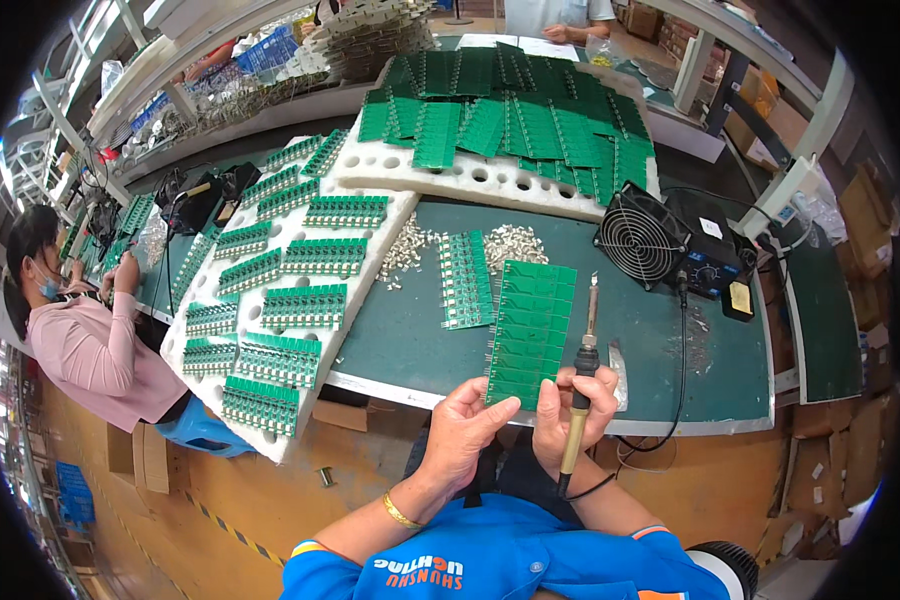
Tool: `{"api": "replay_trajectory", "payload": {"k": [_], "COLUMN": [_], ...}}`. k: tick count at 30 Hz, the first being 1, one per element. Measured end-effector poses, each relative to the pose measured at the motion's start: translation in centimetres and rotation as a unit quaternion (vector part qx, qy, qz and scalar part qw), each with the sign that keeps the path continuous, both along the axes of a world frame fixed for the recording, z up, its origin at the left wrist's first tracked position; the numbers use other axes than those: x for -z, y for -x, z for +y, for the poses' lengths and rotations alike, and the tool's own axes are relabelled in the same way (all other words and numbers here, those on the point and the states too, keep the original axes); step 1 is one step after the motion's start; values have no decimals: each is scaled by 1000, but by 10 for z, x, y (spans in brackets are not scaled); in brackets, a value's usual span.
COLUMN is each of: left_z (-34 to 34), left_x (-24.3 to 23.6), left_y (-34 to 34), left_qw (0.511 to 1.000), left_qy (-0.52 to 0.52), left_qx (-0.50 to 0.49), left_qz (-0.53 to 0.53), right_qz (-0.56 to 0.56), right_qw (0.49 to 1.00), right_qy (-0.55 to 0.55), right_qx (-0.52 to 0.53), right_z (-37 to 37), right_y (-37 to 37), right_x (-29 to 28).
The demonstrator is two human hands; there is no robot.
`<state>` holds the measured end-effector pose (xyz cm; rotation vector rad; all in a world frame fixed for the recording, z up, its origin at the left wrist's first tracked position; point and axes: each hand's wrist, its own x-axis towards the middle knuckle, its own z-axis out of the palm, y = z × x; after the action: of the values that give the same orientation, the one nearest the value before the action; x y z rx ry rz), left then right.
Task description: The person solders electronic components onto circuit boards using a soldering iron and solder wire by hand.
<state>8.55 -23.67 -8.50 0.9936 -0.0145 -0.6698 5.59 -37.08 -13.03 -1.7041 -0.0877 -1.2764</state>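
Observation:
My left hand (465,430) grips a green circuit-board panel (525,330) by its lower left corner, holding it raised with a plain face toward me. My right hand (575,420) has its fingers round a soldering iron (585,385), tip upward, and its thumb is at the panel's lower right edge. Just behind the held panel lies another panel with small white parts (462,280), between two heaps of tiny pale components (405,240). A small clear bag (618,365) lies right of the iron.
A foam board with populated panels (270,335) is at left, stacked green panels (500,110) behind. A fan (632,237), solder station (700,240) and sponge holder (738,298) stand at right. A co-worker (95,340) works at far left; another person's hand (560,30) is beyond the bench.

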Motion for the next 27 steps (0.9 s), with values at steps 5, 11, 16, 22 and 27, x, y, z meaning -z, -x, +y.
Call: {"api": "replay_trajectory", "payload": {"k": [5, 11, 16, 22, 27], "left_z": [0, 5, 6, 11, 12], "left_x": [1, 7, 8, 13, 12], "left_y": [1, -2, -1, 3, 8], "left_qw": [1000, 1000, 1000, 999, 997], "left_qy": [5, -23, -6, -36, -48], "left_qx": [-14, 4, 0, 23, 54], "left_qz": [-13, 15, 10, 10, 27], "right_qz": [9, 12, 13, 21, 48], "right_qw": [999, 999, 1000, 998, 995], "right_qy": [-26, -19, -21, -51, -83], "right_qx": [-25, -25, -7, 9, -14], "right_z": [1, 2, -6, -19, -24], "right_y": [1, 1, 0, -12, -16], "right_x": [1, 0, 1, -19, -30]}}
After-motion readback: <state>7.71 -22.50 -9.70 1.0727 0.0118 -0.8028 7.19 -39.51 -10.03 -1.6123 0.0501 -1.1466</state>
